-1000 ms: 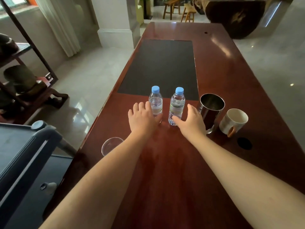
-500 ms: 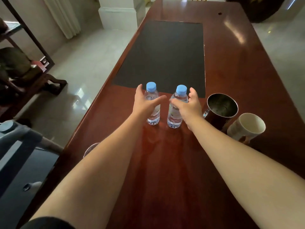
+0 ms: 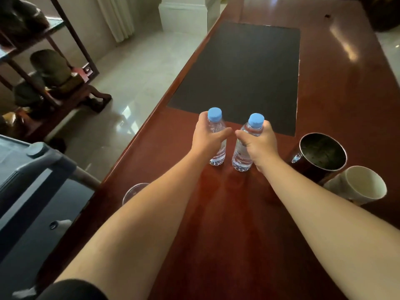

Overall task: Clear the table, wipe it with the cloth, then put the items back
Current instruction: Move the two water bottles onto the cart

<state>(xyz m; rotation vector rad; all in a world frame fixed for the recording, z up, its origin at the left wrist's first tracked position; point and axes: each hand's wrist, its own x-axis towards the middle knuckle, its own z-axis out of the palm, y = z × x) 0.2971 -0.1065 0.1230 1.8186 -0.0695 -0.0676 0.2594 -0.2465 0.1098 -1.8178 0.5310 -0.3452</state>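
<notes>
Two small clear water bottles with blue caps stand side by side on the red-brown wooden table (image 3: 238, 224). My left hand (image 3: 206, 137) is wrapped around the left bottle (image 3: 217, 155). My right hand (image 3: 258, 144) is wrapped around the right bottle (image 3: 240, 158). Both bottles look upright with their bases at the tabletop. To the right stand a dark metal cup (image 3: 322, 156) and a white mug (image 3: 359, 185). A clear glass (image 3: 134, 191) sits near the table's left edge, partly hidden by my left forearm. No cloth is in view.
A black mat (image 3: 242, 70) lies on the table behind the bottles. A grey cart (image 3: 32, 191) stands at the left below the table edge. A dark wooden shelf (image 3: 43, 68) with objects stands further left on the pale tiled floor.
Both hands reached forward from flat on the table and closed around the two bottles. The camera tilted down and moved closer.
</notes>
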